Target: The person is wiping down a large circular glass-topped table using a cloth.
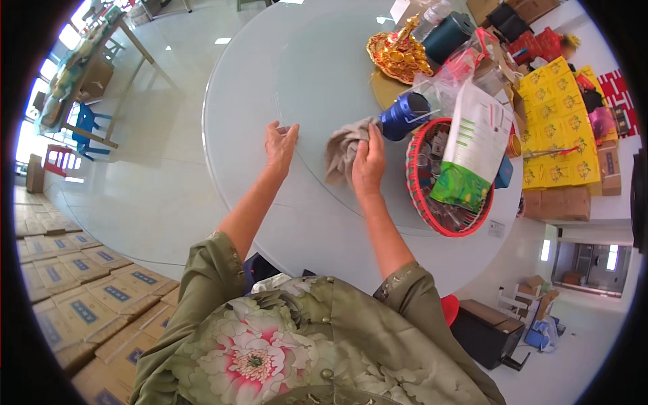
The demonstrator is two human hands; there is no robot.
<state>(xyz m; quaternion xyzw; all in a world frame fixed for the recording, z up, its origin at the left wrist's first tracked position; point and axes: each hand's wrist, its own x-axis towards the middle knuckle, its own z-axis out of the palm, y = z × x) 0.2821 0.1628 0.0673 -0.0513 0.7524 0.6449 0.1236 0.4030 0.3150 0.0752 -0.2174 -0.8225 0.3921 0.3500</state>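
My right hand [369, 162] holds a crumpled grey-brown cloth [341, 152] over the round glass-topped table [314, 66]. Just beyond the cloth, a blue metallic container [397, 119] lies or leans with its dark opening showing. My left hand [281, 144] is over the table's left part, thumb and fingers apart; a small brownish thing [282, 130] shows between them, and whether I hold it I cannot tell. To the right of my right hand is a red-rimmed woven basket [417, 187] with a white and green plastic packet [476, 142] across it.
A gold and red ornament [400, 50], a dark green cylinder [449, 36] and clear plastic bags [445, 83] crowd the table's far right. Yellow boxes [557, 126] are stacked beyond. Cardboard cartons [86, 304] cover the floor at left, near a blue stool [86, 126].
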